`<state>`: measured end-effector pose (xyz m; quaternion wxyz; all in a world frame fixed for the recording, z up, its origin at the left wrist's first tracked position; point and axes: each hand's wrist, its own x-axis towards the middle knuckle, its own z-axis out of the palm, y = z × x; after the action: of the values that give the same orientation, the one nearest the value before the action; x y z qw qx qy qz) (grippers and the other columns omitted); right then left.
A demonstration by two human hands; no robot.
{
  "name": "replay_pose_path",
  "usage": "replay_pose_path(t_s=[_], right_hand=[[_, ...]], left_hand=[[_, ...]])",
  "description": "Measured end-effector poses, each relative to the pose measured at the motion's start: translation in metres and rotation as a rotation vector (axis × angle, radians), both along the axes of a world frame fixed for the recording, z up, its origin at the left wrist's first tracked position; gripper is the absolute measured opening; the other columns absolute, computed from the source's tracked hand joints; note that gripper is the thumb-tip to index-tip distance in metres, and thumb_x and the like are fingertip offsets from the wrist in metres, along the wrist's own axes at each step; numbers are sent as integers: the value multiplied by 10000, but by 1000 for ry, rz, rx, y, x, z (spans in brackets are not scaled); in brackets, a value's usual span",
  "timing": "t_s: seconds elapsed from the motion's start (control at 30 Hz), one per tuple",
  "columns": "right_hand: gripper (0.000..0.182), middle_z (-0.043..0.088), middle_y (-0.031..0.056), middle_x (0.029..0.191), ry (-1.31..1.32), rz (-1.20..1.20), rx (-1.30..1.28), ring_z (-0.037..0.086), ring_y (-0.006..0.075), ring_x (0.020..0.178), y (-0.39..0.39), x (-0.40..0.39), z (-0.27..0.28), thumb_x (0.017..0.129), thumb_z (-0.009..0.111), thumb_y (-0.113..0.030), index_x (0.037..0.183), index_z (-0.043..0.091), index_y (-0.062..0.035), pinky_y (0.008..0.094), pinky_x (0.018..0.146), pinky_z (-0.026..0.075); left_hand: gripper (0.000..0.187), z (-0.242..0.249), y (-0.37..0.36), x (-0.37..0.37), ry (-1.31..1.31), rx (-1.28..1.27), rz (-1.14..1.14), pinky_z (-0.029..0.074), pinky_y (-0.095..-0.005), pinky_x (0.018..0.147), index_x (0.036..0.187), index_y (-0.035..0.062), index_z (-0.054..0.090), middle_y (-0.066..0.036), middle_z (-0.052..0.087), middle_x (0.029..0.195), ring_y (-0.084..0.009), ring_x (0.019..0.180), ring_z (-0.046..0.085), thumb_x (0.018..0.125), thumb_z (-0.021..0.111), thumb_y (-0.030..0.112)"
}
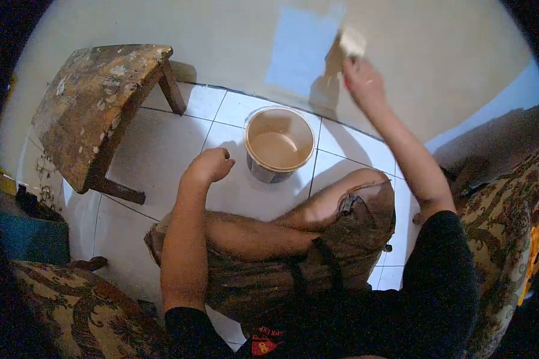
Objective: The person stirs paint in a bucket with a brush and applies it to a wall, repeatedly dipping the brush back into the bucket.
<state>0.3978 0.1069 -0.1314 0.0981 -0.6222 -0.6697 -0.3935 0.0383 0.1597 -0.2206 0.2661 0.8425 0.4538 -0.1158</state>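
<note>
The flat, pale-bristled paintbrush [351, 42] is pressed against the beige wall [221, 36], at the edge of a pale blue unpainted rectangular patch [299, 51]. The right hand [362, 81] holds it, fingers clamped around the handle, arm extended up and forward.

Below the brush, on the white tiled floor [156, 155], stands a round open plastic bucket [278, 143] with a pale rim. It holds beige paint, level low, the inner wall coated. Any label on the bucket's outer side cannot be read.

The left hand [208, 166] hangs just left of the bucket, apart from it, fingers curled together into a loose fist and holding nothing.

The person sits low, bare knees folded beneath the arms, wearing a black shirt with a small red print [262, 344] at the lower edge; its lettering is too small to read.

To the left stands a worn, paint-spattered wooden stool [96, 102], near the wall. Patterned upholstered furniture [509, 221] closes in on the right and lower left. Open floor remains between stool and bucket.
</note>
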Motion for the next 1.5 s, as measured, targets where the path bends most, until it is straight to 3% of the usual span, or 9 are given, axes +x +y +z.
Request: replay_pose_path(t_s=[0.17, 0.33, 0.43, 0.63, 0.73, 1.03, 1.23, 1.4, 1.5], right_hand=[[227, 516, 134, 839, 20, 142, -294, 566, 295, 786, 4, -4, -122, 665, 587, -144, 851, 513, -39, 393, 580, 499], [246, 555, 157, 841, 90, 122, -501, 596, 291, 743, -3, -12, -175, 709, 553, -141, 911, 545, 0, 385, 513, 521], [226, 542, 124, 875, 49, 11, -465, 575, 276, 829, 13, 15, -174, 718, 541, -142, 918, 544, -37, 365, 662, 512], [316, 552, 103, 1017, 120, -36, -81, 556, 284, 917, -4, -17, -6, 724, 573, -108, 1038, 545, -107, 365, 655, 502], [309, 524, 136, 1011, 81, -50, -62, 534, 306, 912, -8, -22, 7, 703, 584, -102, 1010, 550, -86, 373, 654, 500], [259, 508, 215, 955, 122, 42, -574, 532, 361, 904, -5, -10, -175, 745, 533, -140, 959, 549, 4, 393, 653, 536], [217, 525, 179, 996, 218, 27, -650, 541, 341, 915, 8, 3, -173, 795, 505, -155, 937, 565, -3, 402, 701, 528], [194, 549, 149, 935, 408, -23, -282, 542, 315, 910, 11, 2, -125, 763, 525, -111, 936, 575, -40, 406, 713, 492], [188, 556, 147, 912, 390, 69, -335, 555, 324, 862, 4, -10, -96, 757, 541, -93, 932, 576, -34, 410, 711, 492]], left_hand=[[337, 0, -5, -5, -19, -19, 12, 447, -406, 849, 1031, 40, 611, -188, 616, 1006, -339, 940, 585, 836, 535, 305], [354, -9, 2, -8, -25, -18, 36, 444, -405, 853, 1040, 36, 603, -197, 612, 1008, -340, 959, 577, 831, 538, 315], [356, -8, -1, -5, -51, 29, 56, 449, -404, 843, 1036, 33, 602, -195, 615, 994, -342, 944, 581, 830, 540, 317], [357, -7, 1, 0, -8, 3, 34, 456, -400, 831, 1028, 29, 604, -193, 617, 983, -343, 927, 586, 834, 539, 321], [351, -17, 4, 2, -31, 12, 9, 457, -407, 829, 1022, 28, 606, -189, 620, 982, -339, 922, 590, 837, 534, 317], [356, -21, 2, -5, 27, -30, 3, 453, -406, 837, 1033, 21, 598, -186, 622, 984, -342, 922, 589, 836, 522, 308], [388, -7, 2, 7, 21, -67, 17, 438, -411, 860, 1070, 15, 582, -214, 601, 1022, -352, 960, 574, 829, 529, 315], [387, -11, 4, 4, 27, -53, -6, 448, -409, 844, 1066, 5, 579, -220, 604, 1005, -359, 948, 579, 828, 533, 307], [350, -16, 1, 4, 8, -59, -30, 453, -423, 819, 1020, -1, 593, -221, 611, 967, -363, 915, 585, 821, 530, 280]])
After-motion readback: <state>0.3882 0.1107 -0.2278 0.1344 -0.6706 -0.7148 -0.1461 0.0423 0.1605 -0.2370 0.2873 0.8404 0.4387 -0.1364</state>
